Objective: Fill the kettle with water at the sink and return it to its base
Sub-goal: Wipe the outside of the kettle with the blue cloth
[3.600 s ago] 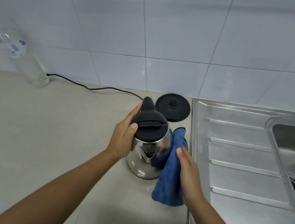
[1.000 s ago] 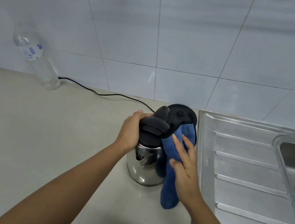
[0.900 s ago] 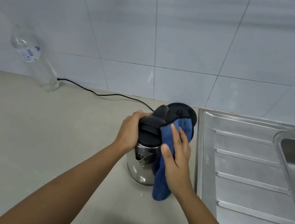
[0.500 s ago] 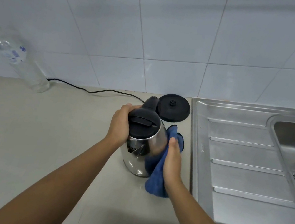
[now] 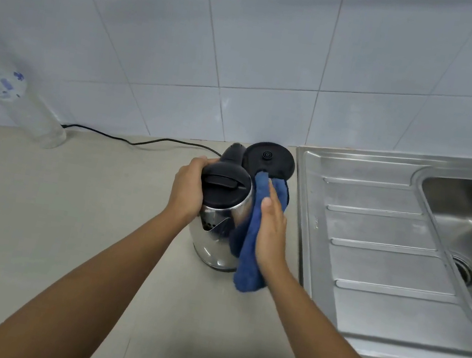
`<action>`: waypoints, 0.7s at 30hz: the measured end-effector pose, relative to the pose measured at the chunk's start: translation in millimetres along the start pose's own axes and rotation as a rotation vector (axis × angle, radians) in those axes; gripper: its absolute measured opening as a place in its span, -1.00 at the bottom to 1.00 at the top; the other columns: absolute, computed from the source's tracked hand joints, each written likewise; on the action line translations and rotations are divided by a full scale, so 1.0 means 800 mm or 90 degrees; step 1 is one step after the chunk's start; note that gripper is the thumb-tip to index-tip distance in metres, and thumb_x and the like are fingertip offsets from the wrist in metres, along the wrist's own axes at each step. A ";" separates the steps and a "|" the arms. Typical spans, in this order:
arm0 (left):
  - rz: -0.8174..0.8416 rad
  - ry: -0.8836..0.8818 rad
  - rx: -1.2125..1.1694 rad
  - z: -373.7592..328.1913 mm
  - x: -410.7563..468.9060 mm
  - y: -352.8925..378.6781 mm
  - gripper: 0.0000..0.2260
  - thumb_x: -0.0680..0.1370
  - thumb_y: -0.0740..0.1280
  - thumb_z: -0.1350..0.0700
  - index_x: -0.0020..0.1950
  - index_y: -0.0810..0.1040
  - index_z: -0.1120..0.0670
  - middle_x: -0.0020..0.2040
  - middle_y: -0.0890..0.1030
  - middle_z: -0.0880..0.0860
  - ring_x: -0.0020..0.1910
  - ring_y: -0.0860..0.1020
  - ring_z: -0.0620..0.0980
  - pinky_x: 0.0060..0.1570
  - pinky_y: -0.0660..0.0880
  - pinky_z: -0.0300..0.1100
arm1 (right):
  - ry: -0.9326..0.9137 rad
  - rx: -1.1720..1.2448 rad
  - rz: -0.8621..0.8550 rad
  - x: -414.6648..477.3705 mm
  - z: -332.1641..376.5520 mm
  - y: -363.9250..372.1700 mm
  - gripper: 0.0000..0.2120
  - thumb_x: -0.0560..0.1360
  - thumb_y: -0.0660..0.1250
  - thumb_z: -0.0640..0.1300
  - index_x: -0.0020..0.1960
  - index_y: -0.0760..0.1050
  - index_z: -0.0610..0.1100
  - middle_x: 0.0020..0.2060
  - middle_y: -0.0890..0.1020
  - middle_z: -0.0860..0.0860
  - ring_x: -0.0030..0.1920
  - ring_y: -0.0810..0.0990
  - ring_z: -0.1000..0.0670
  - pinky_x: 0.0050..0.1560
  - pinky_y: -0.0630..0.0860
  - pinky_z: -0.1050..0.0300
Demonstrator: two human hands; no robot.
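A steel kettle [image 5: 215, 238] with a shut black lid stands on the beige counter, spout towards me. My left hand [image 5: 187, 189] grips its top at the lid and handle. My right hand [image 5: 271, 231] presses a blue cloth [image 5: 248, 256] flat against the kettle's right side. The round black base [image 5: 269, 159] lies just behind the kettle, by the wall, with nothing on it. The steel sink [image 5: 470, 224] with its drain sits at the far right.
The sink's ribbed draining board [image 5: 373, 248] lies right of the kettle. A black power cord [image 5: 141, 141] runs along the wall to the base. A clear plastic bottle [image 5: 19, 105] stands at the back left. Beige counter [image 5: 49, 225] stretches to the left.
My right hand has slid the blue cloth up and down the kettle's right side, now flat and higher than half a second ago. My left hand has kept its hold on the kettle.
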State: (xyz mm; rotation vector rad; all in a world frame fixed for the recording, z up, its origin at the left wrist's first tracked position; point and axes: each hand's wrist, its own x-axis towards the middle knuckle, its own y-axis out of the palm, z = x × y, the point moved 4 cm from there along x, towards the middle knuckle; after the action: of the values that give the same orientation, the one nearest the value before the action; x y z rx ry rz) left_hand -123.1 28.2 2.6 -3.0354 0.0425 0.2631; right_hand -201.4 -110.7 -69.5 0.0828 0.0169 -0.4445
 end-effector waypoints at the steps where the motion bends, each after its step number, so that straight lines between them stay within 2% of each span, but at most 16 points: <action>1: 0.001 0.000 0.000 -0.001 -0.001 0.000 -0.60 0.44 0.11 -0.06 -0.09 0.71 0.05 -0.10 0.71 0.13 -0.10 0.64 0.07 -0.10 0.56 -0.10 | 0.073 0.034 0.021 0.013 -0.006 -0.007 -0.67 0.62 0.11 0.23 0.29 0.49 0.19 0.33 0.55 0.15 0.29 0.52 0.15 0.33 0.33 0.15; 4: -0.004 -0.004 -0.005 -0.004 -0.003 0.000 -0.65 0.50 0.12 0.00 -0.15 0.70 0.04 -0.17 0.69 0.07 -0.17 0.62 0.02 -0.22 0.50 -0.17 | 0.244 0.019 0.062 0.021 -0.015 -0.013 -0.58 0.65 0.10 0.25 0.36 0.45 0.06 0.30 0.51 0.08 0.27 0.51 0.00 0.25 0.29 0.20; 6: 0.000 -0.005 -0.004 -0.004 -0.005 0.000 -0.64 0.49 0.12 -0.01 -0.11 0.71 0.04 -0.14 0.71 0.07 -0.14 0.64 0.05 -0.19 0.53 -0.14 | 0.293 0.085 -0.004 0.003 -0.020 -0.008 -0.61 0.54 0.17 0.36 0.11 0.48 0.09 0.13 0.59 0.02 0.06 0.55 0.07 0.20 0.33 0.12; 7: 0.004 -0.005 -0.004 -0.004 -0.005 0.000 -0.62 0.46 0.12 -0.04 -0.08 0.72 0.04 -0.10 0.72 0.09 -0.10 0.65 0.07 -0.13 0.56 -0.10 | 0.274 0.074 -0.060 -0.013 -0.025 -0.005 -0.60 0.49 0.20 0.38 0.08 0.48 0.10 0.10 0.59 0.00 0.04 0.54 0.09 0.20 0.35 0.08; 8: 0.004 -0.005 -0.002 -0.004 -0.006 -0.001 -0.60 0.42 0.12 -0.07 -0.07 0.72 0.03 -0.07 0.72 0.10 -0.06 0.65 0.08 -0.06 0.57 -0.06 | 0.234 0.043 -0.098 -0.035 -0.029 -0.001 -0.56 0.49 0.20 0.36 0.22 0.47 0.13 0.21 0.56 -0.01 0.14 0.53 0.06 0.26 0.38 0.03; 10: -0.003 -0.009 0.008 -0.006 -0.008 -0.002 -0.58 0.35 0.13 -0.12 -0.11 0.72 0.01 -0.06 0.72 0.10 -0.03 0.64 0.10 0.01 0.55 0.00 | 0.161 -0.040 -0.107 -0.080 -0.034 0.012 -0.24 0.45 0.20 0.36 0.58 0.20 0.09 0.50 0.36 0.01 0.43 0.38 0.01 0.47 0.33 -0.06; 11: -0.009 -0.011 0.012 -0.008 -0.008 -0.002 -0.58 0.33 0.13 -0.13 -0.14 0.71 0.01 -0.07 0.71 0.11 -0.03 0.63 0.12 0.02 0.54 0.02 | 0.146 -0.070 -0.103 -0.093 -0.040 0.016 -0.09 0.40 0.22 0.40 0.64 0.06 0.07 0.57 0.27 0.03 0.51 0.30 0.00 0.53 0.27 -0.09; 13: -0.016 -0.012 0.024 -0.010 -0.011 -0.003 -0.62 0.38 0.12 -0.11 -0.17 0.69 0.00 -0.08 0.69 0.11 -0.04 0.61 0.13 0.00 0.52 0.03 | 0.124 -0.105 -0.091 -0.101 -0.043 0.018 0.00 0.36 0.25 0.43 0.66 0.00 0.06 0.61 0.21 0.06 0.58 0.22 0.00 0.57 0.23 -0.10; 15: -0.018 -0.005 0.031 -0.011 -0.011 -0.004 -0.66 0.44 0.11 -0.07 -0.20 0.66 -0.02 -0.09 0.68 0.10 -0.06 0.60 0.13 -0.04 0.51 0.01 | 0.118 -0.102 -0.096 -0.098 -0.045 0.014 -0.15 0.46 0.29 0.34 0.63 0.10 0.05 0.55 0.34 0.03 0.54 0.32 0.00 0.53 0.30 -0.04; 18: -0.016 0.003 0.051 -0.011 -0.017 -0.010 -0.65 0.44 0.07 -0.07 -0.17 0.64 -0.03 -0.06 0.66 0.11 -0.01 0.59 0.18 -0.05 0.50 0.05 | 0.166 -0.045 -0.191 -0.095 -0.046 -0.011 -0.54 0.66 0.25 -0.04 0.52 0.34 -0.14 0.30 0.57 -0.06 0.32 0.54 -0.07 0.33 0.42 0.10; 21: 0.009 0.006 0.066 -0.008 -0.025 -0.019 -0.58 0.42 0.04 -0.11 -0.02 0.63 -0.01 -0.02 0.65 0.10 -0.03 0.59 0.18 -0.12 0.51 0.04 | 0.175 -0.007 -0.207 -0.093 -0.024 -0.040 -0.63 0.67 0.25 -0.05 0.43 0.42 -0.15 0.23 0.62 -0.10 0.21 0.61 -0.14 0.27 0.51 -0.07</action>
State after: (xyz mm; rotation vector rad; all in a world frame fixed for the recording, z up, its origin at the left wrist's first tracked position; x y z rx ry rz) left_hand -141.2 43.2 13.5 -2.9348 0.0750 0.2392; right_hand -282.1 -106.2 -88.3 0.1303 0.3068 -0.7559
